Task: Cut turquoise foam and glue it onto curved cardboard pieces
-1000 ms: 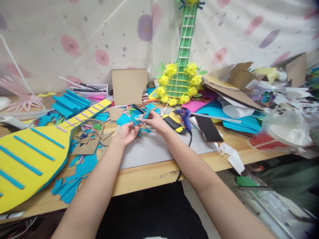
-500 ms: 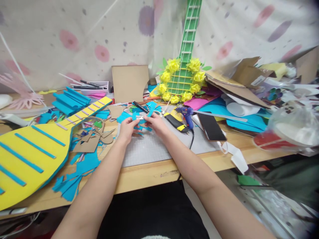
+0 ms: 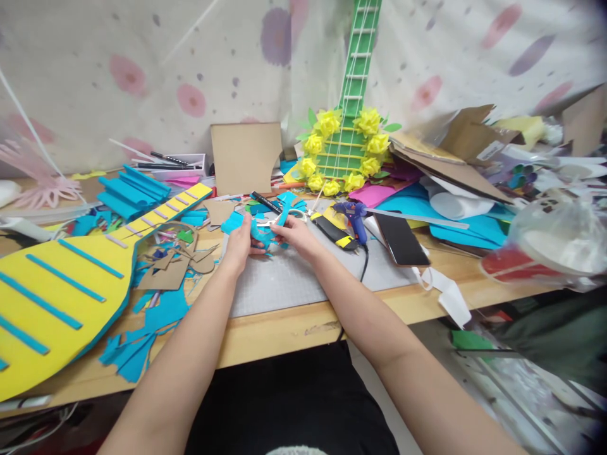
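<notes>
My left hand [image 3: 239, 245] is at the middle of the table with its fingers curled against blue paper scraps [image 3: 260, 237]. Close to its right, my right hand [image 3: 297, 235] pinches a narrow blue paper strip [image 3: 284, 215], which sticks up past the fingertips. A small pale shape shows between the hands, too blurred to name. Beneath them lies a grey cutting mat [image 3: 279, 287]. Behind the fingers rests a black marker [image 3: 264, 202]. A black and yellow utility knife [image 3: 334, 231] and a blue glue gun [image 3: 354, 221] lie to the right.
A yellow paper lute shape [image 3: 71, 278] covers the left side, beside cardboard and blue scraps [image 3: 165, 309]. At the back stands a green guitar model [image 3: 344, 151] ringed with yellow flowers. A phone [image 3: 403, 240], piled paper and a red and white bucket [image 3: 531, 259] occupy the right.
My left hand has shifted slightly right and turned more upright, its fingers now behind the blue paper. My right hand's fingertips have dropped a little. The whole view has moved very slightly.
</notes>
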The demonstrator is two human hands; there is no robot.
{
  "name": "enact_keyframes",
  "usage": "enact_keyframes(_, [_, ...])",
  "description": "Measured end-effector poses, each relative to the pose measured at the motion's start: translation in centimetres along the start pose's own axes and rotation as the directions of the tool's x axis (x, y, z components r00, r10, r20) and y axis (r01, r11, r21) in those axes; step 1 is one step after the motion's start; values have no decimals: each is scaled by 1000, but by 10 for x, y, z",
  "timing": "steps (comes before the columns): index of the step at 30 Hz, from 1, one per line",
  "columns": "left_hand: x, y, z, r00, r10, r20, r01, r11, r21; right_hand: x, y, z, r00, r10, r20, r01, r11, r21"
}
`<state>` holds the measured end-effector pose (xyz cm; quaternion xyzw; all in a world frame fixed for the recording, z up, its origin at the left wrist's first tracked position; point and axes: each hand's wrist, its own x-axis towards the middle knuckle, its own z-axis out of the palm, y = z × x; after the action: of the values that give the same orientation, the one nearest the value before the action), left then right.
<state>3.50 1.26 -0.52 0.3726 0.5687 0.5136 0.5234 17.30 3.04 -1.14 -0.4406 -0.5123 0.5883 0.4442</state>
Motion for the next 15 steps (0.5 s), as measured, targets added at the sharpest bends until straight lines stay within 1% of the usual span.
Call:
enact_keyframes(4, [1,1,-2,996,78,37,-79,997,15,0,0,1,999,0,-35,0,1000,1])
enact_keyframes(7, [1,-2,-1,995,101,5,-101,995,22,0,3,5,998,-60,2,60,997,43])
enact_keyframes(9, [2,-3,0,994,107,-7,-107,994,11,1,5,10,996,-85,-7,85,993,85])
enact_keyframes(11, [1,-4,1,993,119,-6,-119,993,6,2,7,13,996,-70,-47,75,991,113])
enact_keyframes(15, [2,-7,1,987,157,29,-158,986,56,3,5,14,995,28,-97,-16,993,117])
